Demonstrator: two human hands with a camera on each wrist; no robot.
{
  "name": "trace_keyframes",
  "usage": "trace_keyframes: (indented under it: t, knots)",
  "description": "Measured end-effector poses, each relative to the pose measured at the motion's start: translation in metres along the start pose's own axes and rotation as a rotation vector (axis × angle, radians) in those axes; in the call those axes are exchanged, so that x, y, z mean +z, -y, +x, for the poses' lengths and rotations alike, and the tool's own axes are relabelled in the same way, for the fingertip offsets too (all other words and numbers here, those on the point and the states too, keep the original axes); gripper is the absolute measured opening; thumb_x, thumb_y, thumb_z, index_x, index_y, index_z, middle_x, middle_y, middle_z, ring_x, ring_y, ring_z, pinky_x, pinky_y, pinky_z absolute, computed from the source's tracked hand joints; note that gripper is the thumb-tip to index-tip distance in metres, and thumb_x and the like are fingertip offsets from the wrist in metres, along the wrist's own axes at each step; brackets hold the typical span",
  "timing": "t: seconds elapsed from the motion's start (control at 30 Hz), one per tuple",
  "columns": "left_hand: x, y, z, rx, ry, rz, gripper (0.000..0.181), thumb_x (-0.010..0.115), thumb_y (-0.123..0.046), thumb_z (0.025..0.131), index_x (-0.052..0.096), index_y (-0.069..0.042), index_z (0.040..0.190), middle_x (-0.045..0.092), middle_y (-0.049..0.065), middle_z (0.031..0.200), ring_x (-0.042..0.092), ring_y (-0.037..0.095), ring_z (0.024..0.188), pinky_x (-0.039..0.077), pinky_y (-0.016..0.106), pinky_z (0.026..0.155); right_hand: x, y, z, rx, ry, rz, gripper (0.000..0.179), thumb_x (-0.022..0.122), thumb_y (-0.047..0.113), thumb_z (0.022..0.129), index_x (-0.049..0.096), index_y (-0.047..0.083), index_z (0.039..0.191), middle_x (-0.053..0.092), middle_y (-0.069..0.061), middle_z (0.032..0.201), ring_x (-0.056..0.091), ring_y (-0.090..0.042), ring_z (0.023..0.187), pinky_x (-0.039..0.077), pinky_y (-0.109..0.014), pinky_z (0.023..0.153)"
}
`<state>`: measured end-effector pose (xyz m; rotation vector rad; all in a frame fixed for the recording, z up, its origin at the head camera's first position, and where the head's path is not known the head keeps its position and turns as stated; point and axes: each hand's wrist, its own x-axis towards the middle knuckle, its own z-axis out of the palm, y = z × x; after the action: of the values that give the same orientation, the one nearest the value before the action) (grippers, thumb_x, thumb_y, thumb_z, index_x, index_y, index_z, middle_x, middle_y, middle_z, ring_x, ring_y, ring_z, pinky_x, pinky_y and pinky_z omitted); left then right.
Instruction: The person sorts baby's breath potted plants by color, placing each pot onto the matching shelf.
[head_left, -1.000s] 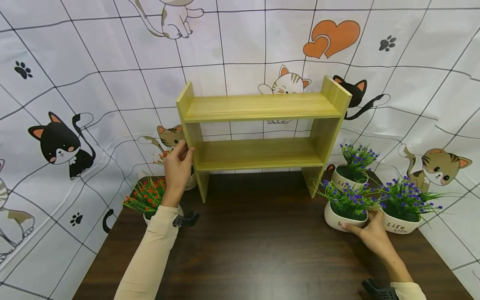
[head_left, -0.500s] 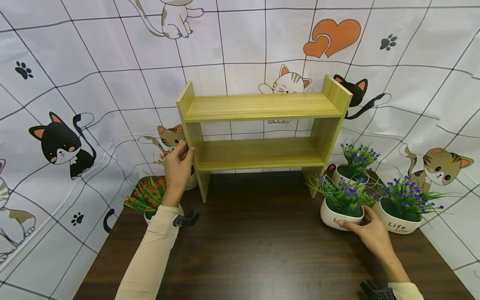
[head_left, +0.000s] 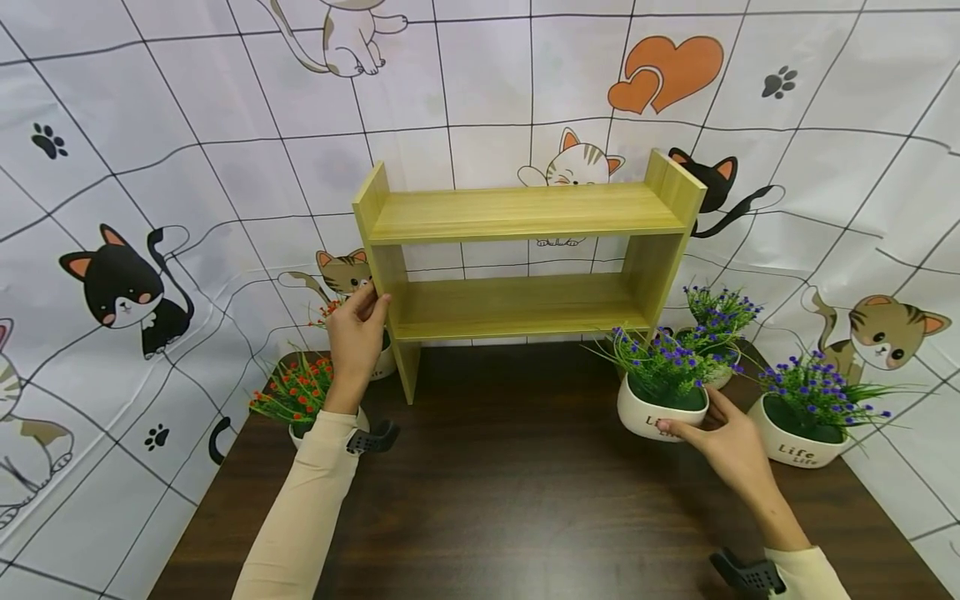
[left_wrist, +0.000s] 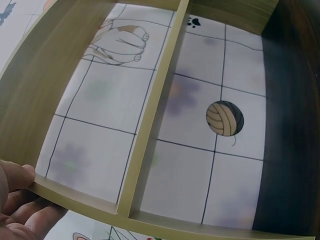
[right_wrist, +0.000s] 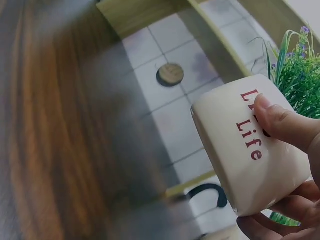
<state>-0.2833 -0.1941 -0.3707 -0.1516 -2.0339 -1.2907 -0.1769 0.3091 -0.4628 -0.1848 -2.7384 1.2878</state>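
A yellow wooden two-tier shelf stands at the back of the dark table. My left hand pinches the edge of its left side panel; in the left wrist view the thumb lies on the inner side and the fingers are outside. In my right hand is a white flowerpot of purple flowers, marked "Life" and gripped between thumb and fingers. The right wrist view shows the pot tipped in that camera's frame and raised off the table. It hangs before the shelf's lower right leg.
Two more purple-flowered pots stand at the right, one near the table edge and one behind. Left of the shelf are a red-flowered pot, partly behind my left forearm, and another pot. A cat-print wall covering hangs behind.
My right hand has lifted the flowerpot and carried it left and slightly up, away from the pot at the right edge. The left hand has stayed on the shelf.
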Motion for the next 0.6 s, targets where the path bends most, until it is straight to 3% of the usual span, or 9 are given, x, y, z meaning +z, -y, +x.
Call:
trace_keyframes:
  t: [0.23, 0.43, 0.47, 0.57, 0.6]
  knots:
    - [0.001, 0.001, 0.0, -0.006, -0.006, -0.012, 0.034, 0.072, -0.01, 0.103, 0.072, 0.003, 0.134, 0.075, 0.027, 0.125, 0.077, 0.037, 0.112, 0.061, 0.036, 0.091, -0.002, 0.027, -0.001, -0.053, -0.001, -0.007, 0.112, 0.086, 0.051, 0.089, 0.026, -0.001, 0.168, 0.049, -0.035, 0.157, 0.062, -0.048, 0.134, 0.046, -0.006, 0.073]
    - [0.001, 0.0, 0.0, -0.021, -0.016, -0.039, 0.034, 0.072, -0.008, 0.103, 0.071, 0.004, 0.135, 0.074, 0.028, 0.127, 0.076, 0.039, 0.114, 0.061, 0.024, 0.09, -0.002, 0.049, 0.001, -0.114, -0.026, -0.012, 0.109, 0.089, 0.048, 0.087, 0.032, -0.002, 0.166, 0.054, -0.033, 0.153, 0.065, -0.046, 0.131, 0.045, -0.004, 0.073]
    - [0.001, 0.0, 0.0, -0.023, -0.016, -0.043, 0.034, 0.072, -0.008, 0.103, 0.071, 0.004, 0.135, 0.074, 0.028, 0.127, 0.076, 0.039, 0.114, 0.06, 0.022, 0.09, -0.002, 0.053, 0.001, -0.126, -0.032, -0.012, 0.108, 0.09, 0.047, 0.086, 0.034, -0.001, 0.165, 0.056, -0.032, 0.152, 0.067, -0.044, 0.129, 0.046, -0.004, 0.073]
    - [0.001, 0.001, 0.0, -0.025, -0.014, -0.049, 0.034, 0.072, -0.008, 0.103, 0.072, 0.004, 0.134, 0.074, 0.028, 0.127, 0.076, 0.038, 0.114, 0.058, 0.015, 0.088, -0.001, 0.063, 0.003, -0.18, -0.057, -0.012, 0.105, 0.092, 0.044, 0.085, 0.039, 0.0, 0.164, 0.061, -0.03, 0.147, 0.075, -0.015, 0.111, 0.047, -0.004, 0.073]
    - [0.001, 0.0, 0.0, -0.025, -0.014, -0.048, 0.034, 0.072, -0.008, 0.103, 0.072, 0.003, 0.134, 0.074, 0.028, 0.127, 0.076, 0.038, 0.114, 0.058, 0.014, 0.088, 0.0, 0.067, 0.004, -0.197, -0.061, -0.008, 0.104, 0.092, 0.042, 0.084, 0.04, -0.001, 0.163, 0.061, -0.03, 0.147, 0.075, -0.013, 0.11, 0.048, -0.004, 0.073]
